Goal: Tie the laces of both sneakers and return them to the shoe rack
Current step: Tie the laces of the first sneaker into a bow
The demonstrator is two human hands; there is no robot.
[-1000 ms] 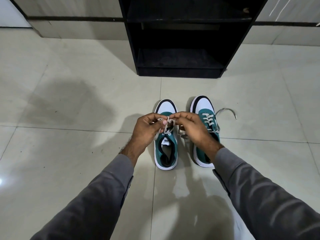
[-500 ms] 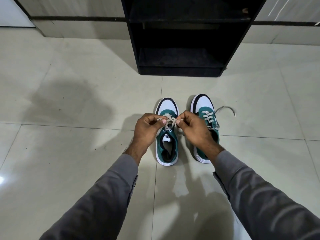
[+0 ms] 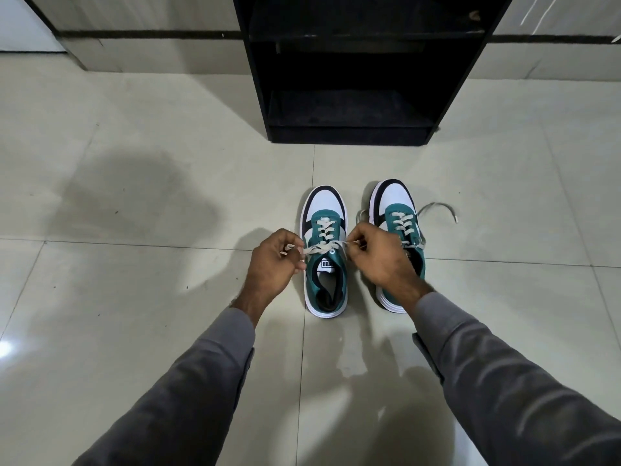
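The floor (image 3: 141, 183) is of large pale glossy tiles with thin joints, and the shadow of the person lies on it to the left and below. At the far side a light wall base with a dark stripe runs across. Against this wall stands the black shoe rack (image 3: 353, 79), open to the front; its shelves are dark, and no shoe can be seen on the lower shelf. Nothing stands between the rack and the sneakers.

Two arms in grey sleeves (image 3: 188, 381) reach forward from below. The two sneakers stand side by side on the floor, near the front of the rack, toes toward it. The left sneaker (image 3: 325, 264) is green, white and black, and it is seen nearly whole. The right sneaker (image 3: 398, 223) is partly covered by the right hand and wrist. Its lace (image 3: 437, 207) lies loose on the tile to the right side.

The left hand (image 3: 275, 264) has the fingers curled closed and pinches one end of the lace (image 3: 322, 247) of the left sneaker. The right hand (image 3: 379, 257) is closed in the same way on the other end. The lace is stretched between the two hands, across the top of the tongue.
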